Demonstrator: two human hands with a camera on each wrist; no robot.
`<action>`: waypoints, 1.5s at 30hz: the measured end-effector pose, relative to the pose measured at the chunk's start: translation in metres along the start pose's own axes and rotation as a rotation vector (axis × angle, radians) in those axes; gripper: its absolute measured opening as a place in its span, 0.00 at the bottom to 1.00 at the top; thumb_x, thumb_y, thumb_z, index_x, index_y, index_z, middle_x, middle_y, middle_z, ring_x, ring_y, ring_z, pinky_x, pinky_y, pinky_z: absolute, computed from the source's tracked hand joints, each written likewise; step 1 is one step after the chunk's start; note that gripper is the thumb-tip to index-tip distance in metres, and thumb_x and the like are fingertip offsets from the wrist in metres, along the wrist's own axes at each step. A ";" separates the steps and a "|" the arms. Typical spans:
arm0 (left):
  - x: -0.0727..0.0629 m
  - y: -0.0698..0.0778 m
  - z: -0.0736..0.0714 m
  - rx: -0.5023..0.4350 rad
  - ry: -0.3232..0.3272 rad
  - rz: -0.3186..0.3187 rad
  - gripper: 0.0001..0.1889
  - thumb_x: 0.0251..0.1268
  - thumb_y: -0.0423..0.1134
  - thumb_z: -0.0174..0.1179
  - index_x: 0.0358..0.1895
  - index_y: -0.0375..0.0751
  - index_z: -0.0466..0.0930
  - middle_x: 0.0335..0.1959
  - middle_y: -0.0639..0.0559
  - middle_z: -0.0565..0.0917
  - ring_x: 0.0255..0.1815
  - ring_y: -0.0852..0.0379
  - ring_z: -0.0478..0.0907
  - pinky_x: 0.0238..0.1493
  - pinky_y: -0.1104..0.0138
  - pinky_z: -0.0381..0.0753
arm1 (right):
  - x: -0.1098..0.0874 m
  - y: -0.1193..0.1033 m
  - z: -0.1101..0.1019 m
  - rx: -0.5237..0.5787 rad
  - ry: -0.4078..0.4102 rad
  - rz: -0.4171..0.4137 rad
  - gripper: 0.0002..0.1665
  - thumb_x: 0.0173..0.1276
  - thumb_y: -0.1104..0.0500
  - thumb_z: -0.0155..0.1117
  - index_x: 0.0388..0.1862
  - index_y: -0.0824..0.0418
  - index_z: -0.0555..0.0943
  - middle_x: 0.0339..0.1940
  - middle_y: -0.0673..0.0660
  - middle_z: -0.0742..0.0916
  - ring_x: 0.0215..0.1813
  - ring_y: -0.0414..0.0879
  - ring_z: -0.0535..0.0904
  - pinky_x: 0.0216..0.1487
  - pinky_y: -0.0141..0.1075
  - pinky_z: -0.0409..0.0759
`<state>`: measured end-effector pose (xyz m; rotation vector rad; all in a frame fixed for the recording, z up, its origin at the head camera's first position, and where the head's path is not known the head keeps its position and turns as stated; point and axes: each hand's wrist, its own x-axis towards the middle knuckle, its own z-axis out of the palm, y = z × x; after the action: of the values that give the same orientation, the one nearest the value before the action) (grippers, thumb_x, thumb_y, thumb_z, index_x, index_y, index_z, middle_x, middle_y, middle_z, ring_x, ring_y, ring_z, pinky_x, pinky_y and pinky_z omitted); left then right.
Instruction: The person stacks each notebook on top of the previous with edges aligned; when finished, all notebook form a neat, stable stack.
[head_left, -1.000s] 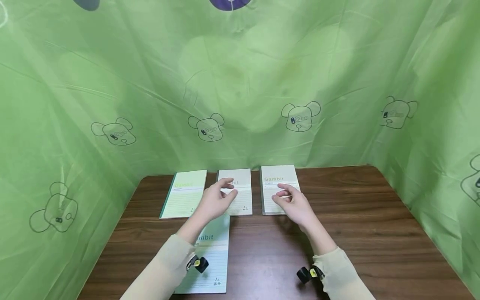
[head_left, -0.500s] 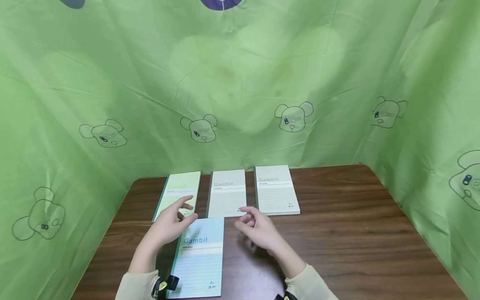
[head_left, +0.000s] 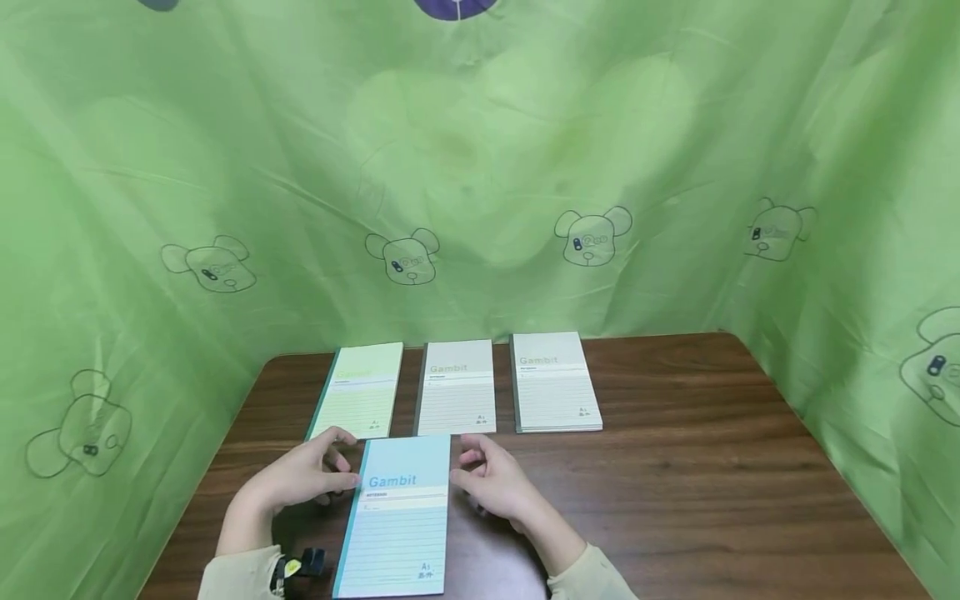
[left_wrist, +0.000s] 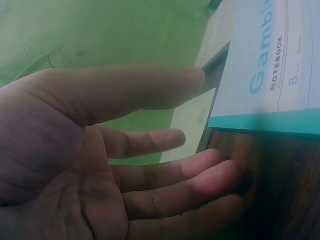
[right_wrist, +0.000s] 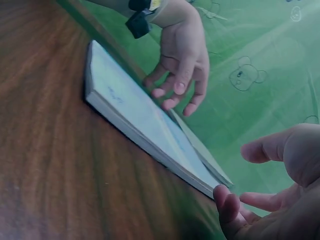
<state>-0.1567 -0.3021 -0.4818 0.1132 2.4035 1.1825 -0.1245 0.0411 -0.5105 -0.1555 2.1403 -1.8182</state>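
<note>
A blue notebook with a teal spine and "Gambit" on its cover lies flat at the front of the table, between my two hands. My left hand is beside its spine, thumb tip close to the edge. In the left wrist view, the left fingers reach loosely forward with a gap between them and the thumb. On the opposite side, my right hand has its fingertips right at the upper right edge. The right wrist view shows the thumb spread from the fingers, nothing between them.
Behind the blue notebook, a pale green notebook, a grey-white notebook and a whitish stack of notebooks stand in a row along the wooden table's back edge. A green curtain encloses the table.
Both hands have come down and toward the front from over the back row, to either side of the blue notebook. The notebooks lie where they were.
</note>
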 end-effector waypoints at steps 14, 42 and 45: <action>0.015 -0.002 0.011 -0.146 -0.026 -0.015 0.42 0.64 0.30 0.78 0.77 0.27 0.64 0.49 0.35 0.80 0.41 0.44 0.85 0.40 0.49 0.91 | 0.001 0.012 0.012 -0.078 -0.022 -0.034 0.38 0.72 0.58 0.74 0.75 0.72 0.74 0.56 0.63 0.86 0.49 0.48 0.83 0.47 0.36 0.84; 0.033 0.016 0.021 -0.507 0.125 0.088 0.28 0.72 0.29 0.72 0.69 0.31 0.69 0.46 0.38 0.91 0.41 0.45 0.90 0.40 0.55 0.91 | 0.011 0.008 0.003 0.259 0.104 -0.151 0.43 0.71 0.69 0.74 0.81 0.59 0.69 0.50 0.66 0.90 0.33 0.47 0.85 0.35 0.37 0.86; 0.037 0.018 0.026 -0.552 0.195 0.070 0.29 0.70 0.31 0.74 0.68 0.32 0.69 0.44 0.40 0.92 0.41 0.47 0.91 0.45 0.58 0.90 | 0.012 0.007 0.002 0.283 0.136 -0.146 0.40 0.72 0.70 0.72 0.80 0.61 0.70 0.51 0.66 0.89 0.33 0.44 0.83 0.33 0.33 0.83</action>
<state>-0.1803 -0.2615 -0.4950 -0.0990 2.1459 1.9175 -0.1347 0.0370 -0.5195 -0.1264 1.9740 -2.2530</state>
